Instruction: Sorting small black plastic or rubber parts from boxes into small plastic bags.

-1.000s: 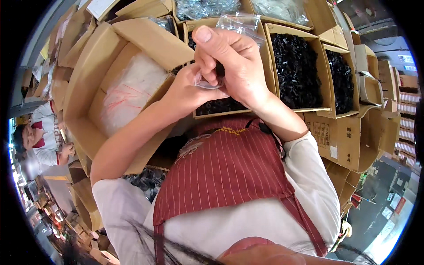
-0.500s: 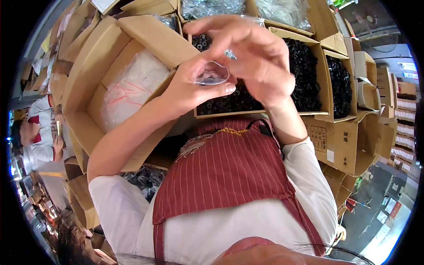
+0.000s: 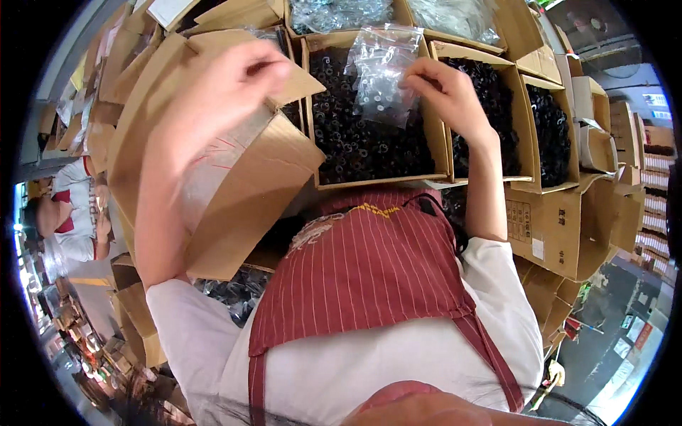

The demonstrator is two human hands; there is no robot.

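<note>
My left hand (image 3: 250,71) is smeared by motion above the flap of the open carton at my left. Its fingers look bent, but what they hold, if anything, cannot be made out. The thumb and forefinger of my right hand (image 3: 449,92) are pinched at the edge of a clear plastic bag (image 3: 383,89) with small metal parts inside. More clear bags overlap with it. They lie over a cardboard box (image 3: 383,177) of small black ring-shaped parts (image 3: 341,142).
The left carton (image 3: 249,192) holds clear bags with red lines. More boxes of black parts (image 3: 547,135) stand to the right. Boxes of clear plastic packets (image 3: 341,14) line the back. Another person (image 3: 74,209) is at the far left.
My hands were together, the left around an open clear bag and the right with small metal pieces. They have parted: left hand to the left, right hand at the bags, now in full view.
</note>
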